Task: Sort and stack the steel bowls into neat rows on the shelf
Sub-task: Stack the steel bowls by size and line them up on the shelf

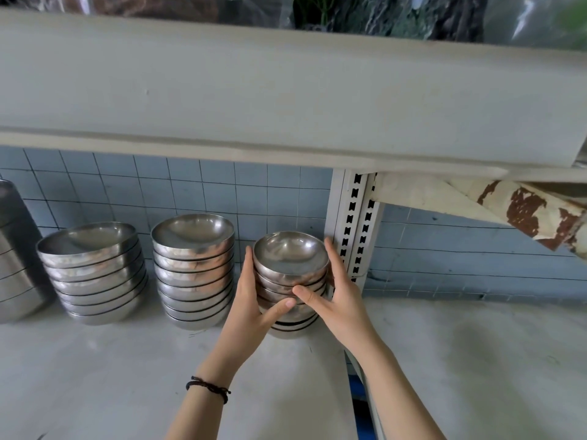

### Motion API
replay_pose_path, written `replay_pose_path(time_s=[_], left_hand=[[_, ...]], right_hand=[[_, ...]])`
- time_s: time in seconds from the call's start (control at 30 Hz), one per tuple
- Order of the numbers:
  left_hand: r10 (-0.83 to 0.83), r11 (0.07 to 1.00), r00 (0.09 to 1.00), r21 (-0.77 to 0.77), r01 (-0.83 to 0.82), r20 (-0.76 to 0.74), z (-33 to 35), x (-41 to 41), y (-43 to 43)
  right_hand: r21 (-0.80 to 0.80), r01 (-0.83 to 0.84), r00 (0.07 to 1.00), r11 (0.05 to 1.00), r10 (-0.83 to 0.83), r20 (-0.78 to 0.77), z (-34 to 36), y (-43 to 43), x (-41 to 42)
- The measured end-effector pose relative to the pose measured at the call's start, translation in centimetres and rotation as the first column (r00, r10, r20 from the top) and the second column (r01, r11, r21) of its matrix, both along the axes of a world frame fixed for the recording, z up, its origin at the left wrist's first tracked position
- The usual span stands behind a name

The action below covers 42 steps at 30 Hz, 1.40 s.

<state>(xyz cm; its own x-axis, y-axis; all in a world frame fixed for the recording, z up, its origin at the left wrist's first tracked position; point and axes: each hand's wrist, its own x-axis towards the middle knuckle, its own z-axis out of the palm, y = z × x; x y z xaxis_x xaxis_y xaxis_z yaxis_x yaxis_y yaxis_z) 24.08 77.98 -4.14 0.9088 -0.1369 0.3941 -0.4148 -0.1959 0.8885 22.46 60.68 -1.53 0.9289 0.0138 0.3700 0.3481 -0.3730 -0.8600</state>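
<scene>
Small bowl stack [290,258] on the shelf [127,376], held from both sides.
Left hand [251,300] and right hand [338,296] clamp it; it stands right of two wider stacks [193,271], beside the post [355,230].

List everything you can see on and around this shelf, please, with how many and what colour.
left bowl stack: one, steel, lower shelf, left
middle bowl stack: one, steel, right of it
small bowl stack: one, steel, beside the post, held
large vessel: one, steel, far left edge
lower shelf: one, grey, under the stacks
upper shelf: one, grey, overhead
slotted post: one, white, right of the small stack
tiled wall: blue, behind
peeling bracket: one, cream and rust, upper right
wrist cord: one, dark, left wrist
left hand: grips small stack's left side
right hand: grips its right side
</scene>
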Motion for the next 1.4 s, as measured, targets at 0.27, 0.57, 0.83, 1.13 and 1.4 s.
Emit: replay_pose_path(time_s=[0.27,0.57,0.83,1.13,1.4], left_hand=[[0.018,1.0,0.999,-0.008,-0.017,0.034,-0.4,-0.2,0.0],[0.023,1.0,1.0,0.003,-0.023,0.004,-0.8,-0.6,0.2],[-0.006,0.997,0.997,0.077,0.012,-0.079,-2.2,-0.7,1.1],[-0.017,0.996,0.996,0.082,0.024,-0.087,-2.4,-0.7,1.2],[-0.014,0.997,0.997,0.077,0.02,-0.079,-1.8,-0.6,1.0]], right_hand=[[0.01,-0.025,1.0,1.0,0.024,0.018,-0.6,-0.1,-0.1],[0.048,-0.063,0.997,0.997,0.065,-0.035,-1.0,-0.5,-0.3],[0.068,-0.073,0.982,0.995,0.083,-0.167,-3.5,-1.0,-0.7],[0.047,-0.06,0.985,0.997,0.067,-0.162,-4.4,-1.0,-0.1],[-0.024,-0.07,0.984,0.997,0.065,-0.167,-4.3,-1.1,0.1]])
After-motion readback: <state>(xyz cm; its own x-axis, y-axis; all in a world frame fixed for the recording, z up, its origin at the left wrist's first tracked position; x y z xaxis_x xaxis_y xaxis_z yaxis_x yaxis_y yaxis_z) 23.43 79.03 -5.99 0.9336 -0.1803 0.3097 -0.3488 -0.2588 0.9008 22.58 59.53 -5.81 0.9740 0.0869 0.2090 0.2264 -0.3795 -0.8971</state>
